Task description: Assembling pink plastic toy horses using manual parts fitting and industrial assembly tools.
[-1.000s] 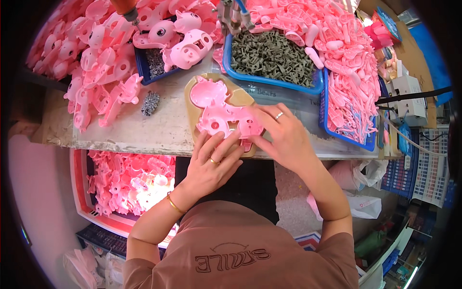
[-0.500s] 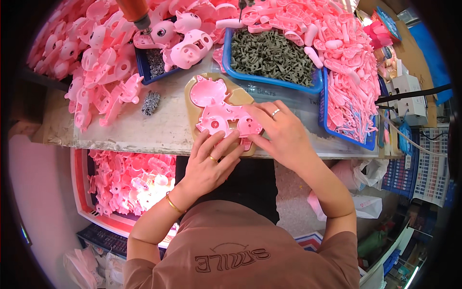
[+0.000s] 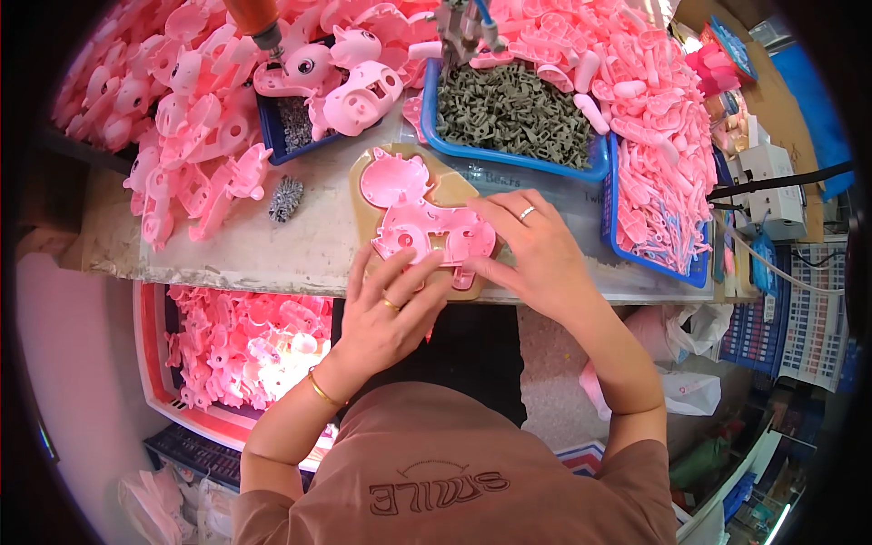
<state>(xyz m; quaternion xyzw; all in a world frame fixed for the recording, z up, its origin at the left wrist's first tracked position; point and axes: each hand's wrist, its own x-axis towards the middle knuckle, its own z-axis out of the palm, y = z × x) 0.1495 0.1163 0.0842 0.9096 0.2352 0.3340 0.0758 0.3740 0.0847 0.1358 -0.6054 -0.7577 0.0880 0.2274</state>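
A pink plastic animal-toy shell half (image 3: 396, 180) lies hollow side up in a tan shaped holder (image 3: 356, 195) on the workbench. My left hand (image 3: 392, 304) rests at the shell's near edge, fingers spread, with the fingertips touching its lower part. At the right end of the shell, my right hand (image 3: 536, 247) has its thumb and index finger on either side of the rounded part. Small fittings inside the shell are too small to name. My fingers cover parts of the near edge.
Beyond the holder stands a blue tray (image 3: 518, 162) of dark grey-green small parts. Pink parts fill a blue basket (image 3: 610, 213) at right. A metal tool head (image 3: 461, 36) and an orange power driver (image 3: 252, 18) hang above. A grey bristly clump (image 3: 285, 198) lies left.
The metal tool head at the top has come lower into view. My left fingers have drawn back slightly leftward and spread, while my right hand stays at the shell's right end.
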